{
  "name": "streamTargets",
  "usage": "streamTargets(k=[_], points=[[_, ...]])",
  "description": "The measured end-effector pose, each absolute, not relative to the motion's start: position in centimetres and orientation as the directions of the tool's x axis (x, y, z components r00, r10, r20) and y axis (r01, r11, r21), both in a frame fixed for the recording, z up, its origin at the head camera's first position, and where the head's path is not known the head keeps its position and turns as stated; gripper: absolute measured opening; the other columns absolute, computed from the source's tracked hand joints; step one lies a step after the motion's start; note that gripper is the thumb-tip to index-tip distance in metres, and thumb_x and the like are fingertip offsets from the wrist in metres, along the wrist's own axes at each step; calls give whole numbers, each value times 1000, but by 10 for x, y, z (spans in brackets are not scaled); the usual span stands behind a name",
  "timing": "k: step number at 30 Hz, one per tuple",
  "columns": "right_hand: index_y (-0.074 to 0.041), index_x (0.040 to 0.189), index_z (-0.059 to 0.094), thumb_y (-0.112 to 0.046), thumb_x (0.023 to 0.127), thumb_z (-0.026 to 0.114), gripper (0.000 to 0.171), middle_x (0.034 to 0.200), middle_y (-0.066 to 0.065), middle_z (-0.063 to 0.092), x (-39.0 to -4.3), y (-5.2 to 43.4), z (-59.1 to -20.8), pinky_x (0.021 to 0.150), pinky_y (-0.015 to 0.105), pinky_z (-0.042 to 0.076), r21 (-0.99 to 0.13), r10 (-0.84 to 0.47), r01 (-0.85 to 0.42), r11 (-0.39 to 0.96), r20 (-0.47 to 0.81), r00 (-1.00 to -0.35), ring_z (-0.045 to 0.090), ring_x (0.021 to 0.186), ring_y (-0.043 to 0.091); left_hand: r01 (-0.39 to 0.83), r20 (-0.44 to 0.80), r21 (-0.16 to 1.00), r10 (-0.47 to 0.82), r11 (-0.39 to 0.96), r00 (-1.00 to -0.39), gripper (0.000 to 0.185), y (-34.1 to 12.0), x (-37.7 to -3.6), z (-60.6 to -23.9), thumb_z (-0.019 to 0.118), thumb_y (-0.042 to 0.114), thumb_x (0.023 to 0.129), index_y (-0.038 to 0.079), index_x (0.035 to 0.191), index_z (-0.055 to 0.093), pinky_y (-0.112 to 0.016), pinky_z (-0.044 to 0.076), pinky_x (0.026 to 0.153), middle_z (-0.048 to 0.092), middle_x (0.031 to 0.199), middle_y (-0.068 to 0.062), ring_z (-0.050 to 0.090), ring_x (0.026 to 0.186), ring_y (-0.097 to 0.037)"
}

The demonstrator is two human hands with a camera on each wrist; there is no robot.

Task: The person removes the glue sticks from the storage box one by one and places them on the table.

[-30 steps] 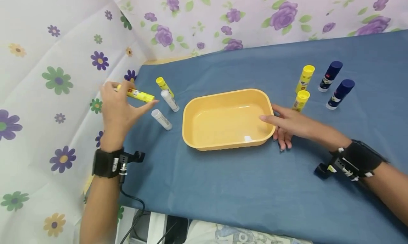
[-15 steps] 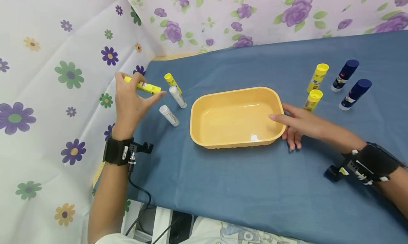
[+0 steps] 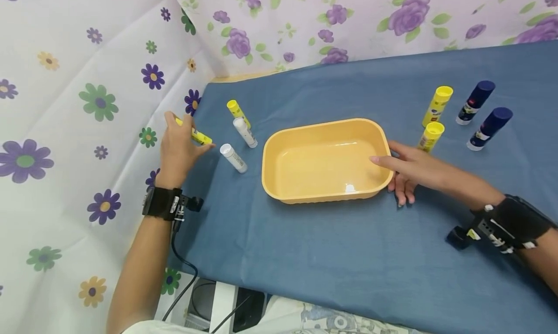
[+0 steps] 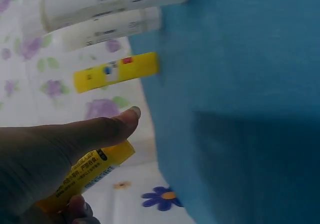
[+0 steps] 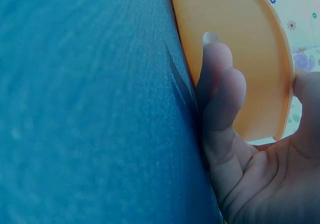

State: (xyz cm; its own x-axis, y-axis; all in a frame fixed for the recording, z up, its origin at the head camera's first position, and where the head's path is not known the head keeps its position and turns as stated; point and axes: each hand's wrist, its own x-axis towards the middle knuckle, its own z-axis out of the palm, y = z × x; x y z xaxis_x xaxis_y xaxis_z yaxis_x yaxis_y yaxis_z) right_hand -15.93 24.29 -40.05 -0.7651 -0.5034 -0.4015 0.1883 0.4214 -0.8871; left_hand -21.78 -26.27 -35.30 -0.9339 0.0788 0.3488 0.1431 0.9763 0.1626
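Observation:
In the head view my left hand (image 3: 176,152) holds a yellow glue stick (image 3: 199,136), tilted, between thumb and fingers at the table's left edge. The left wrist view shows this glue stick (image 4: 107,159) partly covered by the thumb. Just right of that hand stand a second yellow glue stick (image 3: 238,112) and two white glue sticks (image 3: 245,133), the nearer white tube (image 3: 233,158) a little apart. My right hand (image 3: 414,169) grips the right end of a yellow plastic tray (image 3: 318,171), thumb over the rim, other fingers outside. Nothing lies in the tray.
Beyond my right hand stand two yellow glue sticks (image 3: 438,106) and two dark blue glue sticks (image 3: 475,103). A blue cloth (image 3: 314,246) covers the table. Flowered sheets (image 3: 126,38) hang at the left and back. A cable (image 3: 185,261) runs down from the left wrist.
The head view has shifted, so the scene sits further right. My left hand has come lower and nearer with the yellow glue stick. The right hand keeps its grip on the tray.

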Motion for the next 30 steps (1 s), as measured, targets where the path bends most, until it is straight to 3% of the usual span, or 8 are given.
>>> streamTargets(k=[4,12,20,30], points=[[-18,161,6,-50,107,44,74,80,21,66,-158,248,-399,49,46,55,-891,-508,196,409,-401,-762,67,54,37,200,334,146,142,969,-932,56,-258,-223,-365,92,17,75,-4,104,49,-46,52,68,35,112,-23,52,78,-35],[-20,162,7,-49,107,45,73,81,21,66,-158,250,-396,48,45,55,-895,-508,192,403,-393,-766,67,55,37,307,347,88,259,948,-901,27,-248,-229,-375,74,-2,85,-3,101,53,-48,48,58,42,103,-22,52,68,-34],[-18,156,16,-49,106,48,67,81,23,65,-161,243,-396,48,44,55,-898,-523,185,398,-388,-759,67,56,38,278,234,106,248,955,-940,36,-255,-226,-370,72,3,89,3,121,55,-43,46,55,45,109,-21,52,67,-31],[-19,157,14,-51,105,48,70,81,22,66,-159,244,-400,48,42,55,-888,-504,209,409,-411,-759,68,57,38,261,120,175,242,949,-963,49,-259,-230,-365,73,11,92,7,137,52,-47,52,67,45,122,-23,58,83,-36]])
